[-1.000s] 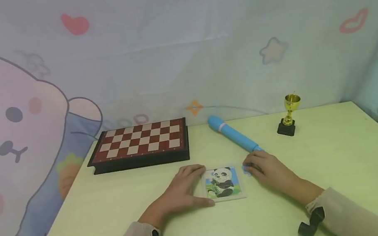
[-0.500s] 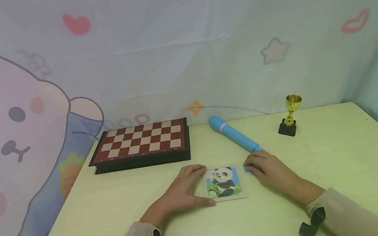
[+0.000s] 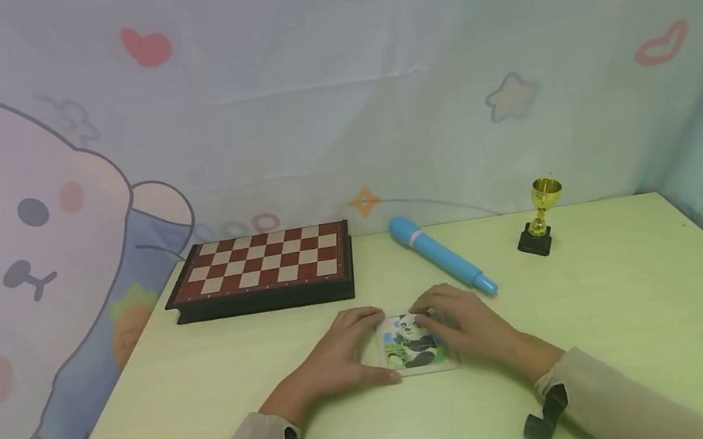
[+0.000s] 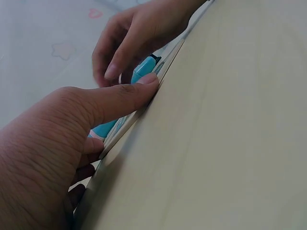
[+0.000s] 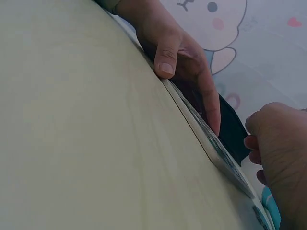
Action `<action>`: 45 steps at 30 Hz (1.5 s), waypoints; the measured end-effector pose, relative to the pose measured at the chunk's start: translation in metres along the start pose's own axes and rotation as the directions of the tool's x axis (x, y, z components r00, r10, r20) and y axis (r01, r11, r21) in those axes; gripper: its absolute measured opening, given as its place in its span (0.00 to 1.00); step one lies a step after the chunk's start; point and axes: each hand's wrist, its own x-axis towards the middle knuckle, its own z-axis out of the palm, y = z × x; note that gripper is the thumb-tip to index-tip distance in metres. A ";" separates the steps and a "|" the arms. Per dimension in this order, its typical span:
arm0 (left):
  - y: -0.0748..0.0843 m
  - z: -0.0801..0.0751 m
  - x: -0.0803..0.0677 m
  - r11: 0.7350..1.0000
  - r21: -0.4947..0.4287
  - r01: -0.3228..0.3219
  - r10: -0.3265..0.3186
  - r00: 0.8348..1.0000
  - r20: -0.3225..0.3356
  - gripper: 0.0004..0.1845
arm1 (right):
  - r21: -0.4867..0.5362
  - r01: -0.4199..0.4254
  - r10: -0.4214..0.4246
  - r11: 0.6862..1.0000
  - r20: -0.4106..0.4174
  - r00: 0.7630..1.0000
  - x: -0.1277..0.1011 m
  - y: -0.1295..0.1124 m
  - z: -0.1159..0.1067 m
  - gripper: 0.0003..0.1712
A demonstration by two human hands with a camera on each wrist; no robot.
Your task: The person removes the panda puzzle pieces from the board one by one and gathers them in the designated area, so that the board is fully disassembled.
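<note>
A flat square panda puzzle [image 3: 417, 353] in a pale frame lies on the table. My left hand [image 3: 341, 359] holds it at the left side, thumb on the near edge and fingers at the far corner. My right hand [image 3: 476, 323] is over the puzzle's upper right part, its thumb and fingertips pinched together. In the left wrist view, the thin pale edge of a puzzle piece [image 4: 120, 79] shows between those fingers; most of it is hidden. The right wrist view shows the left thumb [image 5: 166, 68] at the puzzle's edge.
Behind the left hand is a black-sided chessboard box [image 3: 262, 274]. A blue toy microphone [image 3: 443, 258] lies slantwise behind the right hand. To the right rear stands a small gold trophy cup [image 3: 543, 205] on a black base. A printed cloth [image 3: 330, 98] hangs behind the table.
My right hand has moved left from beside the puzzle to over its upper right part, and the small blue piece no longer shows on the table. The left hand has stayed put.
</note>
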 end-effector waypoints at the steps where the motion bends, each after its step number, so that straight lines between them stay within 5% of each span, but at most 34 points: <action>1: 0.000 0.000 0.000 1.000 -0.003 -0.001 0.001 1.000 -0.001 0.56 | -0.004 0.008 -0.007 1.000 0.022 1.000 0.005 -0.001 0.004 0.08; 10: 0.001 0.006 -0.004 1.000 -0.001 -0.001 0.001 1.000 0.007 0.57 | -0.096 0.009 0.006 0.995 0.152 0.988 0.025 0.002 0.030 0.06; 35: 0.000 -0.001 0.001 1.000 0.011 -0.011 0.011 1.000 -0.005 0.57 | -0.076 0.021 -0.012 0.997 0.119 0.993 0.029 0.005 0.025 0.02; 45: -0.001 0.001 -0.001 1.000 0.011 0.000 0.000 1.000 0.006 0.57 | -0.055 -0.034 0.042 0.998 0.164 0.986 0.027 0.004 0.027 0.03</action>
